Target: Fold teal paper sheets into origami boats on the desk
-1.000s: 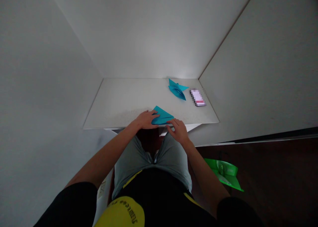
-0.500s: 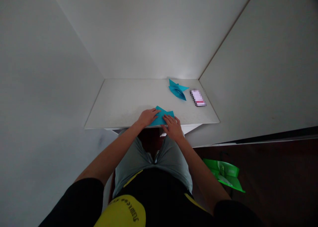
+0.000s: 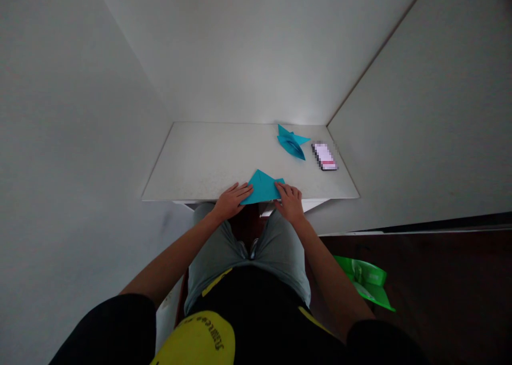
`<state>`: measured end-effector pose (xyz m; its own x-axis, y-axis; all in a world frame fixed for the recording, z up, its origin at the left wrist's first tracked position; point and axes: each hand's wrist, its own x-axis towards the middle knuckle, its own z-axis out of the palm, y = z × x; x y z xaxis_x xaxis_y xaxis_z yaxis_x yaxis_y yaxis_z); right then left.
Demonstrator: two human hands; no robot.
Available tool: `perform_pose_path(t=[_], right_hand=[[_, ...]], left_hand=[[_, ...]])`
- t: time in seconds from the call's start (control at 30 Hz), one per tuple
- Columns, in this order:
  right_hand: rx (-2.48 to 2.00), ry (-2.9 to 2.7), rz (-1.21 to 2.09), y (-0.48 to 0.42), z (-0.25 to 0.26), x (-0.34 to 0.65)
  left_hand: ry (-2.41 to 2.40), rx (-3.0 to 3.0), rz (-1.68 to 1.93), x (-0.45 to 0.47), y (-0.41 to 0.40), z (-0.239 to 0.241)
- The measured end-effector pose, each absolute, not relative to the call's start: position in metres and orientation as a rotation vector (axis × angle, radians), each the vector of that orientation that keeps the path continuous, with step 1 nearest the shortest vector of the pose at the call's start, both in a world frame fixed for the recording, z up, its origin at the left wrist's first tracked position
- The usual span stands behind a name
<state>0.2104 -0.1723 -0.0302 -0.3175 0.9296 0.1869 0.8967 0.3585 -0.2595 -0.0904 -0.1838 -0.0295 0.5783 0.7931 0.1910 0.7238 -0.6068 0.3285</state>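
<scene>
A folded sheet of blue paper [image 3: 262, 188] lies at the front edge of the white shelf, its peak pointing away from me. My left hand [image 3: 232, 200] holds its left corner, the fingers stretched over the top and the thumb low at the near edge. At the opposite corner, my right hand [image 3: 290, 201] grips the paper with fingers on top and thumb by the near edge. The undersides of both corners are hidden. Farther back on the right rests a folded blue paper boat [image 3: 291, 143], touched by neither hand.
A phone-like object [image 3: 325, 157], pixelated, lies right of the paper boat on the white shelf [image 3: 200, 157]. Walls close in the shelf at the back and sides. Below on the right, a bright green plastic thing [image 3: 370, 280] stands over the dark floor [image 3: 448, 285].
My hands have moved apart toward the paper's two corners, uncovering its middle. The left hand has slid left and the right hand slightly right. The view has shifted a little.
</scene>
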Motion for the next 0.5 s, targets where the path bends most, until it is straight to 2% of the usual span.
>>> perform_pose_path(t=[0.23,0.5], right_hand=[[-1.518,-2.323,0.303,-0.177,-0.008,0.223],[-1.336,-1.670,0.977,-0.140,0.010,0.224]], left_hand=[[1.255,2.326,0.672,-0.096,-0.174,-0.020],[1.457,1.749,1.020,-0.098,-0.143,0.008]])
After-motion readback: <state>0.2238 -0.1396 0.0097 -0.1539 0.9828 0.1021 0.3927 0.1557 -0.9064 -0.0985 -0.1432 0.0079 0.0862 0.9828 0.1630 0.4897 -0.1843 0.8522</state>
